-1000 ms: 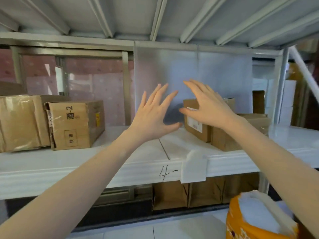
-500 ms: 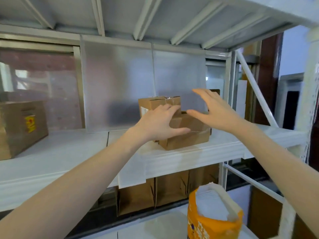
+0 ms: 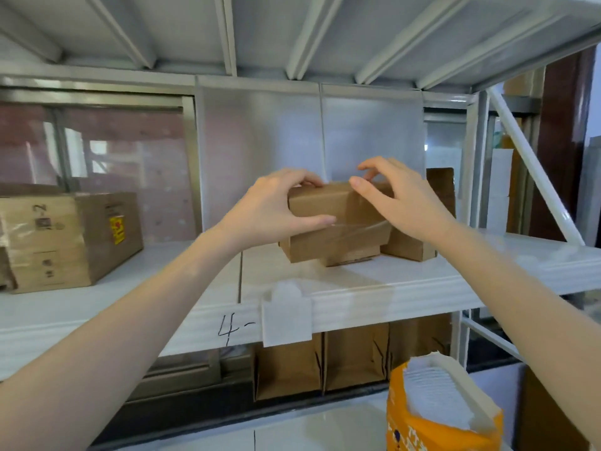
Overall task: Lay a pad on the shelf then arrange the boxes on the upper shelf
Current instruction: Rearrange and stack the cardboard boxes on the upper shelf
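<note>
Hands (image 3: 273, 209) (image 3: 403, 203) grip box (image 3: 335, 229), seemingly lifted off shelf (image 3: 390, 281).

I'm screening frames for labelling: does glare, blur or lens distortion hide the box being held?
Head view: the held box is sharp enough, with tape glare on its front; both the left hand and right hand are clear; shelf edge bows from the wide lens; corners look soft.

Both arms are bare from the wrist up, with no sleeves showing. The left hand (image 3: 276, 209) and right hand (image 3: 403, 203) are bare. The fingers (image 3: 364, 187) have short, plain nails.
</note>
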`<state>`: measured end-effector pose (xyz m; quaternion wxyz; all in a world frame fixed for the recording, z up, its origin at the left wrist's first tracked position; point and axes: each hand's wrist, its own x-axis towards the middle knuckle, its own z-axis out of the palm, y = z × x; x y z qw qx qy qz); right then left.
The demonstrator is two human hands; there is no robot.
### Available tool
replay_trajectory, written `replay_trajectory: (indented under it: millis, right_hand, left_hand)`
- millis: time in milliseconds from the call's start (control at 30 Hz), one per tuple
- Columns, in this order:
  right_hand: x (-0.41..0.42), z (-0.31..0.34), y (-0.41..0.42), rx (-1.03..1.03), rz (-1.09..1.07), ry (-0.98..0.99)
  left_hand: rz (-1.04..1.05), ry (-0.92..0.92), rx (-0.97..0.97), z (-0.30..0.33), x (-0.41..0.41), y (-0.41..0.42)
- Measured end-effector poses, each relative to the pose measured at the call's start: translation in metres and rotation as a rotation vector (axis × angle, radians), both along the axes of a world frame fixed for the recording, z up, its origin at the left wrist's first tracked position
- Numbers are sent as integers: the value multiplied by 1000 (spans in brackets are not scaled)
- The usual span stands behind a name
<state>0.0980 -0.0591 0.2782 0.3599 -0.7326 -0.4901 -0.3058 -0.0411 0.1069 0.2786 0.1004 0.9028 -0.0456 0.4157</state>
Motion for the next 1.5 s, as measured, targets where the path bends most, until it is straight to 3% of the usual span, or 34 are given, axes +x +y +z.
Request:
replay_trajectory:
  millis: [233, 467, 600, 700, 900, 1067, 1167, 1333, 1500]
  right_hand:
    - [-64, 2, 78, -48, 286, 52]
    - [-158, 10, 161, -132, 521, 3]
    - [-222, 12, 207, -37, 550, -185]
    - [-270, 9, 236, 57, 522, -382]
    - [-341, -7, 294, 191, 455, -642]
    - [-380, -21, 332, 211, 448, -760]
    - [-398, -29, 351, 156, 441, -743]
    - [-423, -28, 371, 30, 425, -632]
    - [-445, -22, 391, -217, 411, -503]
  left_hand:
    - [127, -36, -4, 2, -98, 62]
    - [344, 65, 107, 7, -223, 117]
    - [495, 87, 198, 11, -291, 145]
    - [557, 53, 149, 12, -336, 166]
    - [695, 160, 96, 5, -398, 210]
    - [713, 168, 62, 0, -442, 251]
    - [723, 150, 78, -4, -460, 274]
    - [704, 68, 321, -17, -482, 310]
    - [634, -7, 318, -28, -495, 330]
